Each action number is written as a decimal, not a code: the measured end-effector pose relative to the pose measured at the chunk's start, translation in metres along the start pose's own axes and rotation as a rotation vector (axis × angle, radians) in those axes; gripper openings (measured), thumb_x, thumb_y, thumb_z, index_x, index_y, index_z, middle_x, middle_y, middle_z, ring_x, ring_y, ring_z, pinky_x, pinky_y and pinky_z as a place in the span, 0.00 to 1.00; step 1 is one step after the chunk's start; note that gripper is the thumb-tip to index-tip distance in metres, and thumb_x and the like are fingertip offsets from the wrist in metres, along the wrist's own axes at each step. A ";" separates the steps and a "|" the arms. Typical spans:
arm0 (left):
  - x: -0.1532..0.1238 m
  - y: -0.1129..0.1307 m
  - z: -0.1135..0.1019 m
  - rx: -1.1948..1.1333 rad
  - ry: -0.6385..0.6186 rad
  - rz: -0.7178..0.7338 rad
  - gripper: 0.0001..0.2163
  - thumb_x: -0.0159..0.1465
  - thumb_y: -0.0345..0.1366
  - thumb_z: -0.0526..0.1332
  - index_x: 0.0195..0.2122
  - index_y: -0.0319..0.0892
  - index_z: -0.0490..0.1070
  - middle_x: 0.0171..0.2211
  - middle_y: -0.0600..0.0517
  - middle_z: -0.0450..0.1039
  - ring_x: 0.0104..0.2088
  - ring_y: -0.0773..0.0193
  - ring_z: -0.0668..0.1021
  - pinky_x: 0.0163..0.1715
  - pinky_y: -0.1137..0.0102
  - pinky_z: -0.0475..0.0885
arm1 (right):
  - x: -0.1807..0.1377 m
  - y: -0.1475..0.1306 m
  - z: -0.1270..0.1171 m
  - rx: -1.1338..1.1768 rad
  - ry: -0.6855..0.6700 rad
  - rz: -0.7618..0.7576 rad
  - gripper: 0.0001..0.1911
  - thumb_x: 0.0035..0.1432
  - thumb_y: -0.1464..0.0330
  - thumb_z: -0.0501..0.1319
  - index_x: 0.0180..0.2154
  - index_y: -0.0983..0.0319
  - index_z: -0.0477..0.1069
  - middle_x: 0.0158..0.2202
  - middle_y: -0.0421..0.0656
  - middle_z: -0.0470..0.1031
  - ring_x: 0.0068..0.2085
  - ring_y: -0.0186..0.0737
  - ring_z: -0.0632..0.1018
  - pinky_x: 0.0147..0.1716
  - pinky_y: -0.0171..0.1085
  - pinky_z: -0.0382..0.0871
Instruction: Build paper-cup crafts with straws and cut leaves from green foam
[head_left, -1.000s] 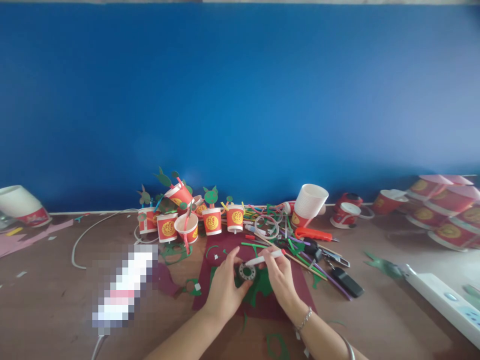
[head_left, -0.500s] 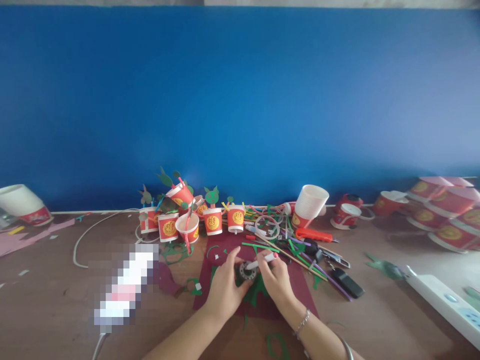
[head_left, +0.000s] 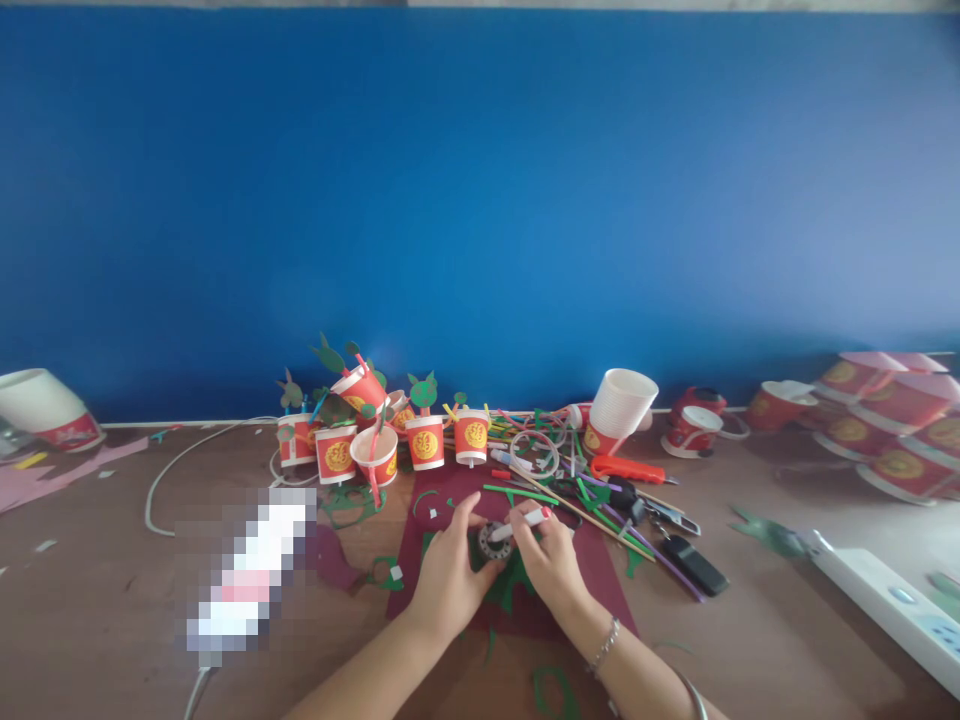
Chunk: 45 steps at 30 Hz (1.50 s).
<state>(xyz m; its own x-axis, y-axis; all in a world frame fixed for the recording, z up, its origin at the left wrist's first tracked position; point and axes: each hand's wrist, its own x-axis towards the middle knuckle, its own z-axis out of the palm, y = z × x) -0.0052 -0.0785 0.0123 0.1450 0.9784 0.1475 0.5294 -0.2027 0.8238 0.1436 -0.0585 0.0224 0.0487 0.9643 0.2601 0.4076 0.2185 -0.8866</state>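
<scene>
My left hand rests on a dark red sheet and pinches a small round dark ring with white marks against green paper. My right hand is closed round a white marker with a red end, whose tip meets the ring's right side. A bracelet sits on my right wrist.
Behind the sheet stand several red paper cups with green cut-outs, a stack of white cups and a heap of coloured straws. An orange cutter, black keys, more red cups and a white power strip lie to the right. A blurred patch covers the left.
My right hand has drawn closer to the ring, and the marker has swung down from lying across above it until its tip touches the ring. The left hand stays put.
</scene>
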 end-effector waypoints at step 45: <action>0.010 0.005 0.004 0.189 0.043 0.033 0.36 0.49 0.23 0.56 0.61 0.44 0.51 0.40 0.51 0.74 0.44 0.54 0.71 0.46 0.59 0.63 | 0.005 -0.042 -0.013 -0.872 -0.424 -0.672 0.07 0.55 0.74 0.54 0.29 0.62 0.70 0.25 0.42 0.73 0.31 0.39 0.69 0.35 0.40 0.54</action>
<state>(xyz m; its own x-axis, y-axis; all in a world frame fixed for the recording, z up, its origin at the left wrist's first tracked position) 0.0023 -0.0702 0.0154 0.1309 0.9712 0.1991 0.6730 -0.2345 0.7014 0.1392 -0.0649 0.0657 -0.6530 0.7032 0.2813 0.7294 0.6839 -0.0162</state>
